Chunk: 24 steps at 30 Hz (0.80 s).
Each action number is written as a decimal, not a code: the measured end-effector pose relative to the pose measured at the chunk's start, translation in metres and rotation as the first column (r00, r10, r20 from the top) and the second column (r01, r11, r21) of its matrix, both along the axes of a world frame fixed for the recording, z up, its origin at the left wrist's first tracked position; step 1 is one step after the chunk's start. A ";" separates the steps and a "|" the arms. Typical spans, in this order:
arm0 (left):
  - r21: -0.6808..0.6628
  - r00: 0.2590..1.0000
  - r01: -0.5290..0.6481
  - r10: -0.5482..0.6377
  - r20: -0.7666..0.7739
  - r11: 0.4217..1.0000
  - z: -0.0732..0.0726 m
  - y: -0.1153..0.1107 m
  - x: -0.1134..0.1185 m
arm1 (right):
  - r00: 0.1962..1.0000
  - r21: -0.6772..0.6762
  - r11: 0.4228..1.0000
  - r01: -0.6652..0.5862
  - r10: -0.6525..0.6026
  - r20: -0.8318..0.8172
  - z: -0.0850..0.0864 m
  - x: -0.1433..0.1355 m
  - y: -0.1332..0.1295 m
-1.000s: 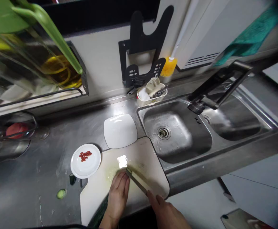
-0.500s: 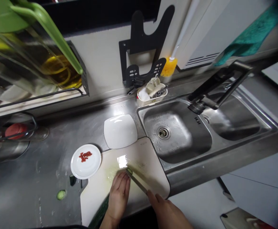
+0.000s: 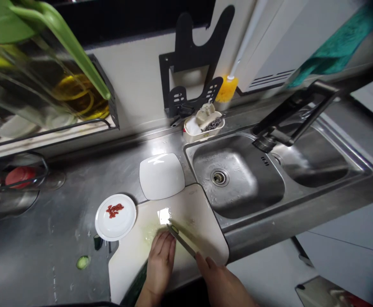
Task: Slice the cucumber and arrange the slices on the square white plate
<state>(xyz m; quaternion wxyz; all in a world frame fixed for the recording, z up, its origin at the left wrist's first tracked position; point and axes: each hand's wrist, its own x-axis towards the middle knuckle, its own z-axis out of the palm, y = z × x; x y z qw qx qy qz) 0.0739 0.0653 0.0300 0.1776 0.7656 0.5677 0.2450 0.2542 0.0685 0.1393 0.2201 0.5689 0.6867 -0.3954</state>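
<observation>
On the pale cutting board [image 3: 205, 232], a dark green cucumber [image 3: 137, 283] lies beneath my left hand [image 3: 161, 258], its far end hidden by the closed fingers. My right hand [image 3: 221, 281] is wrapped round the handle of a knife [image 3: 183, 244]. The blade points away and to the left, its tip right beside my left fingertips. A thin cucumber slice [image 3: 174, 229] sits against the blade. Wet, greenish juice marks the board near the fingers. An empty-looking white square plate [image 3: 162, 177] touches the board's far edge.
Left of the board stands a round white plate [image 3: 105, 228] with small red pieces [image 3: 114, 209]. Two cucumber ends lie on the steel counter [image 3: 67, 213], one being a pale-faced piece [image 3: 82, 262]. To the right is a sink [image 3: 237, 170] with a black faucet [image 3: 269, 136].
The knife and my right hand have shifted very slightly left. My left hand keeps its place on the cucumber, and everything else looks the same.
</observation>
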 end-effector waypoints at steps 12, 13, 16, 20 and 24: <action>0.033 1.000 0.014 -0.013 -0.016 0.999 -0.003 -0.001 -0.001 | 0.998 0.012 0.999 0.052 -0.052 -0.029 -0.005 -0.005 0.003; 0.030 1.000 0.009 -0.008 -0.014 1.000 -0.003 0.000 0.000 | 0.998 0.003 0.999 0.051 -0.051 -0.027 -0.005 -0.006 0.004; 0.013 1.000 -0.003 0.003 -0.003 1.000 0.000 0.000 0.000 | 0.999 0.000 0.999 0.046 -0.046 -0.019 -0.005 -0.008 0.006; -0.005 1.000 0.001 -0.001 0.004 1.000 0.003 0.001 0.000 | 0.999 0.070 0.997 0.036 -0.034 -0.027 -0.013 -0.011 0.004; -0.012 1.000 0.002 -0.002 -0.005 1.000 0.003 0.002 0.001 | 0.999 0.113 0.993 0.025 -0.021 -0.038 -0.019 -0.014 0.006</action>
